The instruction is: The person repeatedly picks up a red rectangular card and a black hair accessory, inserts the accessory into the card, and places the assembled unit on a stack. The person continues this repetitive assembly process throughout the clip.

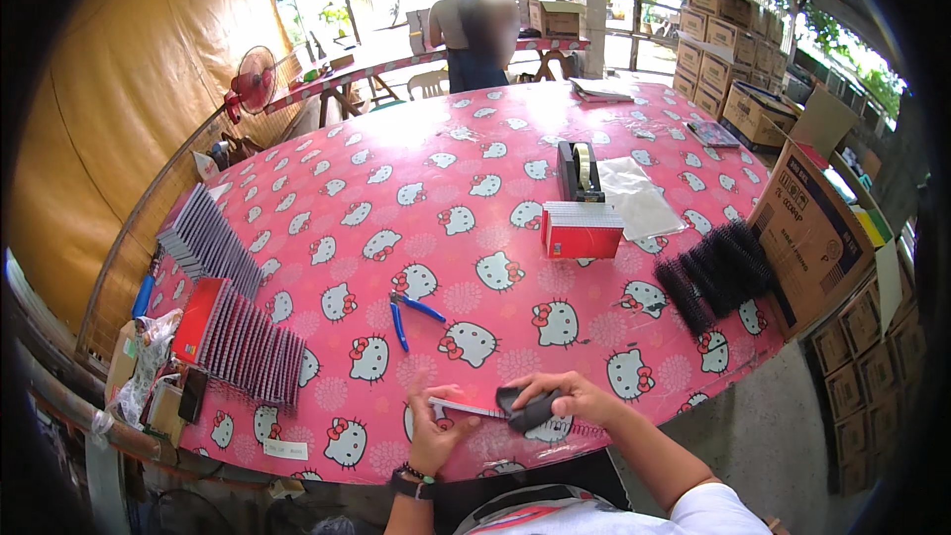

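Note:
Near the table's front edge, my left hand point(433, 433) grips a small thin notebook point(458, 407) edge-on. My right hand point(561, 399) is wrapped round a black rounded tool point(523, 410), whose exact kind I cannot make out, against the notebook's right end. A thin spiral binding coil point(591, 430) trails out to the right beneath my right hand. Beyond my left hand, blue-handled cutting pliers point(408, 315) lie spread on the table. Farther off stands a short stack of red-covered notebooks point(582, 235).
Rows of spiral notebooks point(243, 342) line the left edge. A tape dispenser point(581, 173), plastic sheets point(634, 200) and a pile of black coils point(715, 272) are on the right, beside a cardboard box point(810, 238). Another person point(471, 30) stands beyond the pink table point(396, 228).

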`<state>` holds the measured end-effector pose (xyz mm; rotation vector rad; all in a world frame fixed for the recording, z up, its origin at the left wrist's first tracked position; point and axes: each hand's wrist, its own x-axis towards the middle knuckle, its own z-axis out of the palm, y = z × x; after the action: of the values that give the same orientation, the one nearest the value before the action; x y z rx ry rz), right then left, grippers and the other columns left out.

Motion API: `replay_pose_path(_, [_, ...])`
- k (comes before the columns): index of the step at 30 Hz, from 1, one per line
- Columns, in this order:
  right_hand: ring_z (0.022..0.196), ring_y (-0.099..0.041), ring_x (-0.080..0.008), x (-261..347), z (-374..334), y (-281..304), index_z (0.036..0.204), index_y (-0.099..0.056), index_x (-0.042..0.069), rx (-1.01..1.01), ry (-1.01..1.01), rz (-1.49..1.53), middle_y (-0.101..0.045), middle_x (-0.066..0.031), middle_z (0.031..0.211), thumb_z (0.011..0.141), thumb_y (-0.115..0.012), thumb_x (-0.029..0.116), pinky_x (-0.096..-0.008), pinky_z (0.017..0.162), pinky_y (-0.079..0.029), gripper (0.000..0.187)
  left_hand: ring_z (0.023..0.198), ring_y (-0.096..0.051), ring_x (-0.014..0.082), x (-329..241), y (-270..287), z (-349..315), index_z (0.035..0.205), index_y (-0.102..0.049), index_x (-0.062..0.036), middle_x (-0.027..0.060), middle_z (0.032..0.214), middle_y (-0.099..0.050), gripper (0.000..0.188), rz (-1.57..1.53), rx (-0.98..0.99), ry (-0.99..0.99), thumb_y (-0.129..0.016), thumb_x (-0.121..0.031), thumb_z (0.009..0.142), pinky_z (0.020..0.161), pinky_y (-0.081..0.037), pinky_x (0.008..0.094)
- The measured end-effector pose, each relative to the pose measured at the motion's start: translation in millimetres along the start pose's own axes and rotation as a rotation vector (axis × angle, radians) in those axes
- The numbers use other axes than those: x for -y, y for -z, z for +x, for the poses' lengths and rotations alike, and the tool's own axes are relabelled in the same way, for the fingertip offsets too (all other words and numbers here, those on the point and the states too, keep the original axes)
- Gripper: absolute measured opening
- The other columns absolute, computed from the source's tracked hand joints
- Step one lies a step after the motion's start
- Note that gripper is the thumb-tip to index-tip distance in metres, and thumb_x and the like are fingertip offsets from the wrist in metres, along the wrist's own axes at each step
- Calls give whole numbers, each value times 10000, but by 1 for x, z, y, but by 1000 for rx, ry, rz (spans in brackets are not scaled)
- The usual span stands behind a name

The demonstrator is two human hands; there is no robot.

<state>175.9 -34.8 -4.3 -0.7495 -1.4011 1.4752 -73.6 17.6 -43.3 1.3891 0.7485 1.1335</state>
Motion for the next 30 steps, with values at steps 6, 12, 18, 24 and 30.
replay_pose_path(6, [1212, -493, -258, -11, -1, 2, 1074, -680, 43, -121, -63, -175, -648, -133, 1101, 845, -666, 350, -396, 1004, -366, 383, 971, -497, 151, 8, 0, 3, 1090, -405, -72, 51, 1003, -480, 493, 77, 105, 1, -746, 22, 747, 899, -419, 301])
replay_pose_path(12, [1091, -539, -193, -8, 10, 5, 1061, -671, 8, -61, -96, -44, -620, -134, 1148, 865, -659, 316, -320, 936, -397, 365, 1001, -481, 144, 10, 3, 8, 1061, -397, -70, 67, 1049, -464, 356, 17, 172, 36, -672, -21, 840, 898, -415, 284])
replay_pose_path(18, [1202, -496, -258, -4, 24, 2, 1070, -683, 19, -134, -238, -316, -605, -181, 1184, 799, -665, 505, -388, 1009, -362, 556, 993, -476, 142, 11, 6, 8, 1050, -393, -71, 61, 1043, -457, 332, -30, 188, 29, -649, -6, 850, 901, -413, 284])
replay_pose_path(24, [1169, -525, -240, -11, 29, 3, 1061, -689, 31, -152, -273, -282, -591, -175, 1227, 785, -663, 503, -373, 1003, -368, 547, 1002, -467, 168, 11, 6, 11, 1044, -408, -81, 53, 1008, -443, 304, 27, 217, 27, -623, 11, 849, 943, -362, 318])
replay_pose_path(30, [1097, -553, -283, -15, 24, 30, 1106, -640, 60, -380, -3, -855, -587, -167, 1209, 766, -745, 371, -399, 956, -409, 472, 812, -491, 115, 8, -6, 21, 1052, -460, -52, 28, 863, -488, 187, 84, 169, 113, -568, -167, 951, 727, -417, 258])
